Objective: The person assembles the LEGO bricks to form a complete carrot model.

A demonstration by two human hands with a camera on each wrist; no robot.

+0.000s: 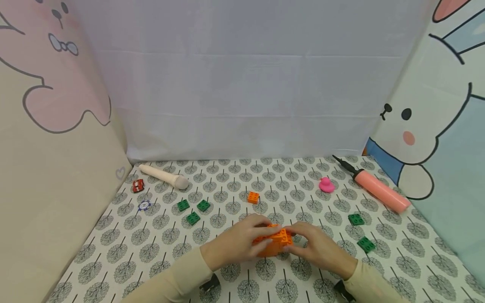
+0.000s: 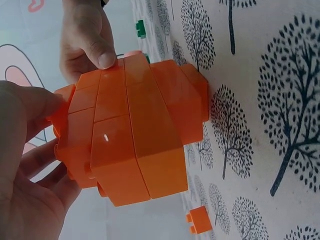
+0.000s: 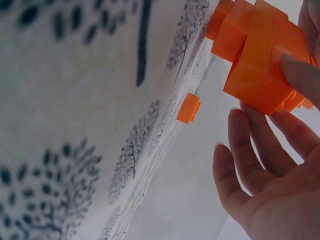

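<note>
A stepped build of orange toy building blocks (image 1: 270, 250) stands low at the front middle of the table, studs facing up. My left hand (image 1: 248, 236) grips its left side, fingers over the top and thumb at the near side. From the right, my right hand (image 1: 314, 245) pinches the build's right end between thumb and fingers. In the left wrist view, the build's smooth layered sides (image 2: 132, 120) fill the middle, and the right thumb presses against one edge. The right wrist view shows the other fingers spread beside the blocks (image 3: 260, 65).
Beyond the hands lies a loose orange block (image 1: 253, 197). Green blocks lie left (image 1: 193, 218) and right (image 1: 366, 244). Farther out are a red toy car (image 1: 138, 185), a poker chip (image 1: 144, 205), a pale microphone-shaped item (image 1: 164, 176), a pink duck (image 1: 326, 185) and a pink pump (image 1: 380, 190).
</note>
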